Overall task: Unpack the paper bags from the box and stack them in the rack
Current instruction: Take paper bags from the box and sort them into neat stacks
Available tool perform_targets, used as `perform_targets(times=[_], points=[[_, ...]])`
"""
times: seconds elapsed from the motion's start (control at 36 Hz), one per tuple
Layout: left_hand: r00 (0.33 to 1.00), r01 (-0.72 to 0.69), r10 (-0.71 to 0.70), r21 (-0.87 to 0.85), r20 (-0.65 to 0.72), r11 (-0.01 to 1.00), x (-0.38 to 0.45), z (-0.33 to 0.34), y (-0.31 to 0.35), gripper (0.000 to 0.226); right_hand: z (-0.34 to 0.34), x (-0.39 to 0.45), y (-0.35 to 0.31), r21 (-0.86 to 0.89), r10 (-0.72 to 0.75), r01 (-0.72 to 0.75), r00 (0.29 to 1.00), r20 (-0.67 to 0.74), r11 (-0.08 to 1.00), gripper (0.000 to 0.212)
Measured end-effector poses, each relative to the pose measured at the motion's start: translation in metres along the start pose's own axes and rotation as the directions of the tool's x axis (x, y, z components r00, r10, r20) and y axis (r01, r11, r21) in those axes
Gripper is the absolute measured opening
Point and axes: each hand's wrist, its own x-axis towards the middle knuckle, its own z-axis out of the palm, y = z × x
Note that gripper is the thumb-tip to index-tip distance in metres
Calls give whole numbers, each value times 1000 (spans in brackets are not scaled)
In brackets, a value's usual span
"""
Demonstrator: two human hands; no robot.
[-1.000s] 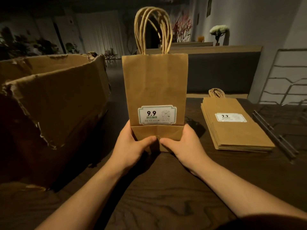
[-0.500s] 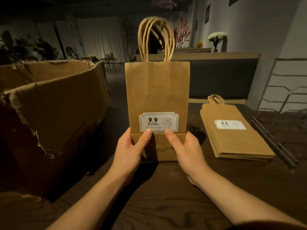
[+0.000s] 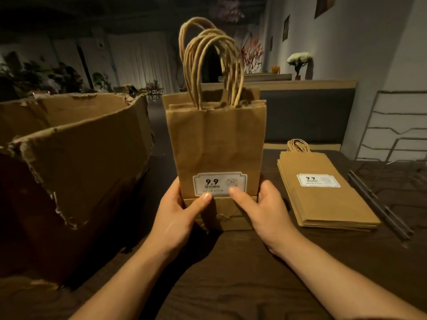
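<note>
Two hands (image 3: pixel 178 215) (image 3: pixel 265 213), two bag bundles (image 3: pixel 217 144) (image 3: pixel 323 192) (flat-folded), one box (image 3: pixel 80 158).

Both forearms reach forward, left hand (image 3: pixel 176 218) and right hand (image 3: pixel 265 212) gripping.

Both hands (image 3: pixel 221 213) hold a bundle of paper bags (image 3: pixel 216 153) upright, apparently resting on the table (image 3: pixel 242 273).

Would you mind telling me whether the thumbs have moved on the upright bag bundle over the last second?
Yes: both thumbs climbed from the bundle's bottom fold up to its white label.
</note>
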Motion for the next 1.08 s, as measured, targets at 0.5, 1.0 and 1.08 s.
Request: perform_targets(times=[0.5, 1.0, 1.08], points=[[997, -77, 76, -124, -7, 989, 2, 0, 14, 33, -7, 4, -32, 20, -109, 108, 993, 52, 994, 15], [913, -291, 321, 148, -252, 945, -8, 13, 23, 48, 25, -4, -33, -19, -235, 235, 960, -150, 972, 29], [912, -275, 327, 222, -247, 935, -8, 10, 20, 45, 23, -3, -29, -74, -230, 223, 969, -94, 972, 23]])
